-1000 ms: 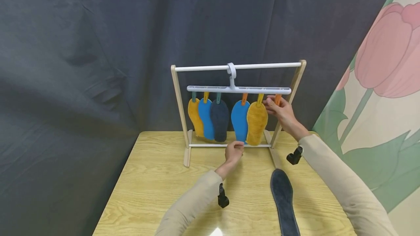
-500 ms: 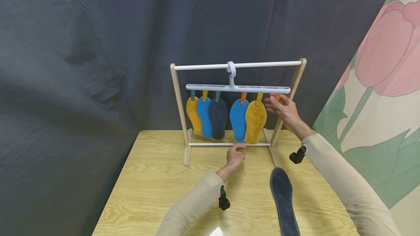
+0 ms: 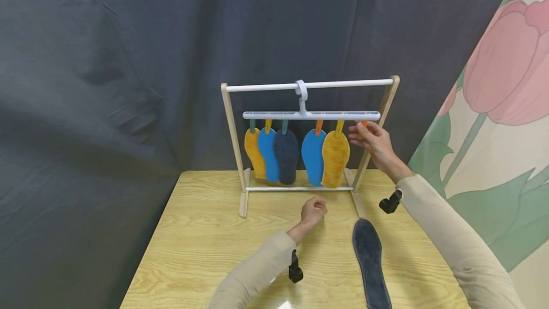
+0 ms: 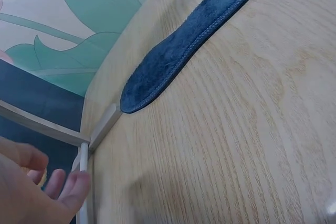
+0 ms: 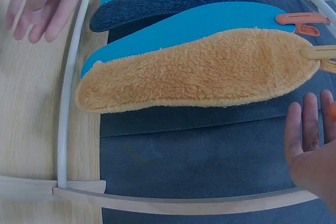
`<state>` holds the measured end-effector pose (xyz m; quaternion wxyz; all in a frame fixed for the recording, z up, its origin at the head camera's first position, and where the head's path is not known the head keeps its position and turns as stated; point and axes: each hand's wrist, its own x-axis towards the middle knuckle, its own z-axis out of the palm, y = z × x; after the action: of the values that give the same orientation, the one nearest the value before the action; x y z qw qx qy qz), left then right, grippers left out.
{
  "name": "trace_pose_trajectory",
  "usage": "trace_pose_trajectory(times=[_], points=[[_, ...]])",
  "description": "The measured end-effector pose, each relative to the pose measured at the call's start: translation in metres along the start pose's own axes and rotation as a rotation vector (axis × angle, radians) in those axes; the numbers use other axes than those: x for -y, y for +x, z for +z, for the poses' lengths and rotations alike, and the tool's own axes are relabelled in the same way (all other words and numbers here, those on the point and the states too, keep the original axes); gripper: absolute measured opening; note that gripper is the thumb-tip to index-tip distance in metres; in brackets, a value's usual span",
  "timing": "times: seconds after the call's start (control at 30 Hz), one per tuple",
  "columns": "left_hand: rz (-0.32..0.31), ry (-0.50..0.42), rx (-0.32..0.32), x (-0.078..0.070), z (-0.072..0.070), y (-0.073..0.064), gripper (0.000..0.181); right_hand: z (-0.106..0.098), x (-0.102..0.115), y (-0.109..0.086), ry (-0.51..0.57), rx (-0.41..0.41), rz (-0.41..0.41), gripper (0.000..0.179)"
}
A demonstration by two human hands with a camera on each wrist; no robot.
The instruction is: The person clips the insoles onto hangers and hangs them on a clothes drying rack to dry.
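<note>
My right hand (image 3: 378, 146) is up at the right end of the white hanger (image 3: 279, 116), its thumb and a finger pinching an orange clip (image 3: 364, 123). The other fingers stay extended, as the right wrist view shows. Left of them hangs a fuzzy yellow insole (image 5: 205, 72) on a yellow clip (image 5: 320, 52). A blue insole (image 3: 312, 156) hangs beside it on another orange clip. Over the table in front of the rack, my left hand (image 3: 313, 211) has loosely bent fingers and holds nothing. A dark fuzzy insole (image 4: 173, 51) lies on the table to its right.
The wooden rack (image 3: 232, 132) with white rods carries the hanger at the table's back. On the hanger's left half hang a yellow insole (image 3: 255, 154), a blue insole (image 3: 268, 156) and a dark insole (image 3: 286, 156). A dark curtain (image 3: 274, 27) stands behind.
My left hand has moved away from the blue insole's lower end, toward me and slightly right. My right hand stays at the orange clip, shifted slightly right.
</note>
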<state>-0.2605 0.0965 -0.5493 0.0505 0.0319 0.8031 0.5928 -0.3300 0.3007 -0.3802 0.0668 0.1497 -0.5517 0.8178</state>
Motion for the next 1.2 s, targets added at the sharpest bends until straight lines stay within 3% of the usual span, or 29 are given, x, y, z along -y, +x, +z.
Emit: trace_pose_trajectory(times=[0.2, 0.43, 0.73, 1.03, 1.2], points=[[-0.087, -0.015, 0.116, 0.003, 0.002, -0.006, 0.021, -0.002, -0.001, 0.0, -0.014, -0.006, 0.007, 0.014], [-0.16, -0.032, 0.18, 0.011, 0.015, -0.014, 0.026, -0.004, -0.004, -0.002, -0.05, -0.017, 0.028, 0.016], [-0.191, 0.012, 0.237, 0.016, 0.038, -0.027, 0.025, -0.003, -0.006, 0.0, -0.025, -0.022, 0.028, 0.012], [-0.267, -0.091, 0.229, 0.018, 0.057, -0.04, 0.018, 0.0, -0.001, -0.002, -0.052, -0.021, 0.029, 0.012], [-0.308, -0.169, 0.238, 0.012, 0.067, -0.047, 0.016, -0.001, -0.003, -0.003, -0.046, -0.026, 0.031, 0.013]])
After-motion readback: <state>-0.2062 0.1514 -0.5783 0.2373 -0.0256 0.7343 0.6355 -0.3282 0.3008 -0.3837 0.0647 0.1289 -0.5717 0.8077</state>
